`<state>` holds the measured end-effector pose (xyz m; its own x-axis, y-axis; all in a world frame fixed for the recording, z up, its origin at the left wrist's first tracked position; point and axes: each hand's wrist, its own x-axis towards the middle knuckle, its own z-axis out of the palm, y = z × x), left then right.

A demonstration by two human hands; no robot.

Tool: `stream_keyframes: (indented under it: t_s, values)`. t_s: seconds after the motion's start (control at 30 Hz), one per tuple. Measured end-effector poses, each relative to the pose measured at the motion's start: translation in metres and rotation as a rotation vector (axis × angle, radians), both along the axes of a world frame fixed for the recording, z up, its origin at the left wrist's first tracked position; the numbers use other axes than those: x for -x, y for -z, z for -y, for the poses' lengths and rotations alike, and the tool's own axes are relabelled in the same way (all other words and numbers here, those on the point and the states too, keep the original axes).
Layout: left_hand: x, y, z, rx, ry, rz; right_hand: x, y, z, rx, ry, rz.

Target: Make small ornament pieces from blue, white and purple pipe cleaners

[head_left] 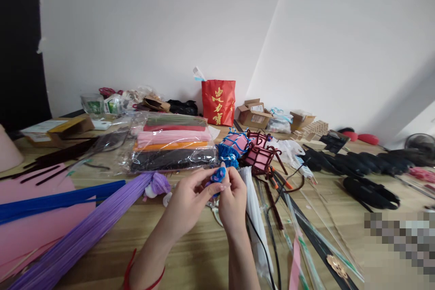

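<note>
A small blue and purple piece of twisted, fuzzy chenille stem (pixel 218 175) is pinched between my two hands above the table. My left hand (pixel 190 199) grips its left side, with the thumb across the front. My right hand (pixel 233 199) closes on it from the right, its fingers curled in, and hides part of the piece. Just beyond my fingers stand pink box shapes (pixel 257 159) with dark brown stems wrapped over them like a net. Beside these is a pink shape with blue and white stems (pixel 235 138). Scissors (pixel 216 215) lie partly hidden under my hands.
A clear bag of coloured stem bundles (pixel 173 138) lies behind my left hand. The purple bundle (pixel 91 231) and blue stems (pixel 61 201) stretch to the left. On the right are a white bundle (pixel 254 226) and black strips (pixel 312 231). A red bag (pixel 219 102) stands by the wall.
</note>
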<state>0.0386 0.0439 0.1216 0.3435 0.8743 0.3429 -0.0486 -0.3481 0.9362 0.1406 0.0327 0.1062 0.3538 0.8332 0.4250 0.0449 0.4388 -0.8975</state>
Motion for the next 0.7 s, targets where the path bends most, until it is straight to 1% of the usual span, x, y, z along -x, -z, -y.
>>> stream_keyframes:
  t_s: [0.1,0.23,0.33,0.4,0.47,0.53,0.7]
  values:
    - [-0.001,-0.001,0.001,-0.038,-0.039,-0.023,0.0,0.004,-0.001,-0.009,0.07,0.061]
    - [-0.003,-0.004,0.004,-0.019,-0.073,-0.074,0.003,0.004,-0.001,0.002,0.133,0.105]
    - [-0.003,-0.004,0.004,-0.028,-0.125,-0.132,0.005,0.001,0.002,-0.039,0.187,0.223]
    - [-0.002,-0.004,0.004,-0.068,-0.191,-0.173,0.007,-0.001,0.005,-0.085,0.218,0.315]
    - [-0.001,-0.005,0.004,-0.127,-0.266,-0.214,0.008,-0.003,0.007,-0.129,0.228,0.377]
    - [-0.001,-0.005,0.005,-0.196,-0.319,-0.249,0.011,-0.004,0.008,-0.152,0.227,0.392]
    - [-0.001,-0.008,0.01,-0.342,-0.433,-0.314,0.016,-0.006,0.009,-0.152,0.167,0.331]
